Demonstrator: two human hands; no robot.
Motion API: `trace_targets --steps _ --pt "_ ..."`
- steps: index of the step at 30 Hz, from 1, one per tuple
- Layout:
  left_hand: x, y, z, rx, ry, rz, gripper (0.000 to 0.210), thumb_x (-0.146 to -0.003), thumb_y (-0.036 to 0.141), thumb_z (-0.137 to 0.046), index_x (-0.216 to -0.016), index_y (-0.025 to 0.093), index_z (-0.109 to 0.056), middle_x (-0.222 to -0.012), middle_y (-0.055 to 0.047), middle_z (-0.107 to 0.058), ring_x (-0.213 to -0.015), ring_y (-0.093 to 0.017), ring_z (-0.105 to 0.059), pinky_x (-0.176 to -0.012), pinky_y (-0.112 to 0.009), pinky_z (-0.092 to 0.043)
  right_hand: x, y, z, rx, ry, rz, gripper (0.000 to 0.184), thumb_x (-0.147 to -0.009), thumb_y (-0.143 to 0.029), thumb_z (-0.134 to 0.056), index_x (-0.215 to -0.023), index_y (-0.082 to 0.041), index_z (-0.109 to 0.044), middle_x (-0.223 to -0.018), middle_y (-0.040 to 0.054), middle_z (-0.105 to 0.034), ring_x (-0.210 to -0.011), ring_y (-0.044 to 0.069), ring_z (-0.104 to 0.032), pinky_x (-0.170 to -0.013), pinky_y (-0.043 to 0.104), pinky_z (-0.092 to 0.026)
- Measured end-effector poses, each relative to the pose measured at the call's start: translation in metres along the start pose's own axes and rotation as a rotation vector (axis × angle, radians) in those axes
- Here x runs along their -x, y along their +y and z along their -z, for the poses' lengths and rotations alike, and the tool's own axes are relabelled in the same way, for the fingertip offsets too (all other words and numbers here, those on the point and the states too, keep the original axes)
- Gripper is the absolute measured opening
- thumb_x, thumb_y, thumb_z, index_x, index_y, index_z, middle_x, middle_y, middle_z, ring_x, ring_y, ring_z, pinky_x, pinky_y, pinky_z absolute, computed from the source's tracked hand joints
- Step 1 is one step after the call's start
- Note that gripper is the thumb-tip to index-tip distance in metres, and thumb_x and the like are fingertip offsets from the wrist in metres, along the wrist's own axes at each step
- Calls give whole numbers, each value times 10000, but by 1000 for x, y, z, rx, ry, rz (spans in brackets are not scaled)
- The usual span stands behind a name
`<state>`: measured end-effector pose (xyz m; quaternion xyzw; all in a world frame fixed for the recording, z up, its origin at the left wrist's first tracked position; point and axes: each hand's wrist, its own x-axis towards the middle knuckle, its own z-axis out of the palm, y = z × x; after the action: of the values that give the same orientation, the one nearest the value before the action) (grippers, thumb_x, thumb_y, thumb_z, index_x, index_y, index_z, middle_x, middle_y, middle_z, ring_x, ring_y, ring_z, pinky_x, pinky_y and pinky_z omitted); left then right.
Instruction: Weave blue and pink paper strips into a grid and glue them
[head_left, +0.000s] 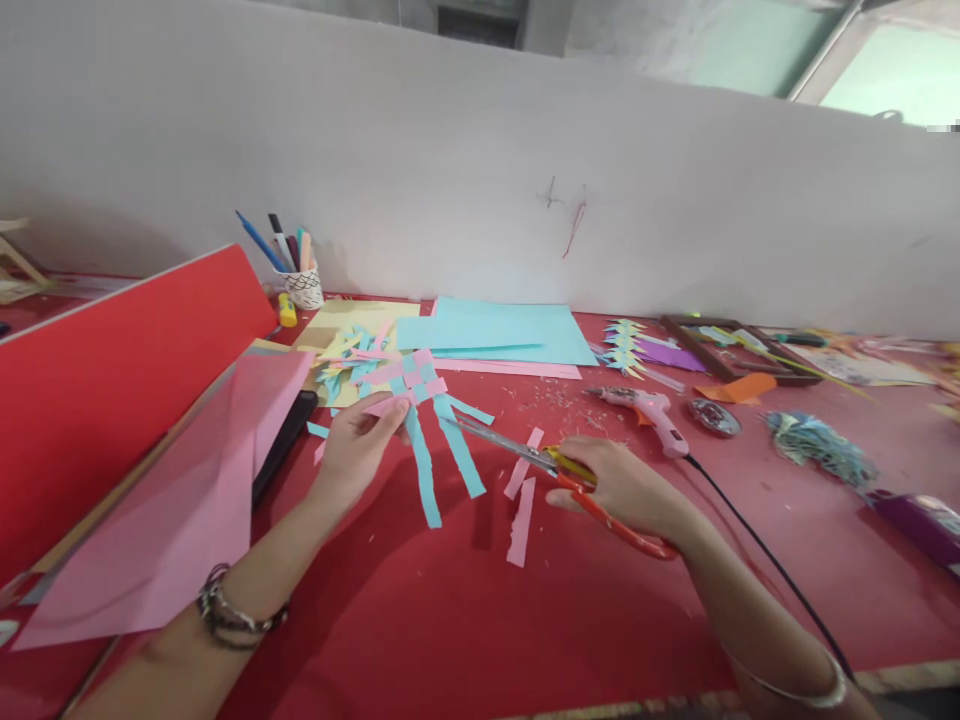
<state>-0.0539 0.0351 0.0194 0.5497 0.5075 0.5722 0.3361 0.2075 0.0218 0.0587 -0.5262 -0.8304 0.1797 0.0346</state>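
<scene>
Pinched between the thumb and fingers of my left hand (364, 435) is a woven piece of pink and blue paper strips (420, 375). Two long blue strips (424, 465) hang from it toward me. My right hand (611, 475) grips scissors (540, 460) with orange and yellow handles. Their blade tips reach the upper part of the right-hand blue strip; whether they touch it is hard to make out. Below the blades, two cut pink strips (521, 525) lie on the red table (420, 620).
Behind the woven piece lie paper scraps (349, 355) and blue sheets (510, 330). A pink glue gun (649, 410) with a black cord rests to the right, near a wooden frame (720, 350). Pink paper (187, 500) leans at left. A pen cup (304, 288) stands by the wall.
</scene>
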Motion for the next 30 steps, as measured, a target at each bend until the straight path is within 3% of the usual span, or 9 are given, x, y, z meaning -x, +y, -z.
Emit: trace_targets --steps 5,16,30 --pt "2 1 1 -42 -41 -33 250 -716 351 -522 -521 200 -564 -485 13 -567 -480 -119 -509 -535 -233 -425 0 0 0 -29 -2 17 331 -748 -450 -523 -606 -192 -373 -621 -25 -437 -536 100 -363 -514 224 -249" --pt "3 10 -2 -9 -31 27 197 -668 336 -538 -531 202 -587 -435 30 -530 -445 -118 -515 -513 -232 -456 2 -1 2 -19 -22 3 347 -732 -448 -529 -579 -195 -347 -587 -40 -403 -515 94 -335 -494 228 -241" --pt "4 11 -2 7 -33 40 155 -669 312 -536 -574 212 -607 -502 15 -603 -462 -126 -544 -517 -243 -469 2 3 1 -29 -44 -13 359 -734 -460 -521 -584 -195 -332 -600 -38 -398 -533 97 -338 -510 232 -239"
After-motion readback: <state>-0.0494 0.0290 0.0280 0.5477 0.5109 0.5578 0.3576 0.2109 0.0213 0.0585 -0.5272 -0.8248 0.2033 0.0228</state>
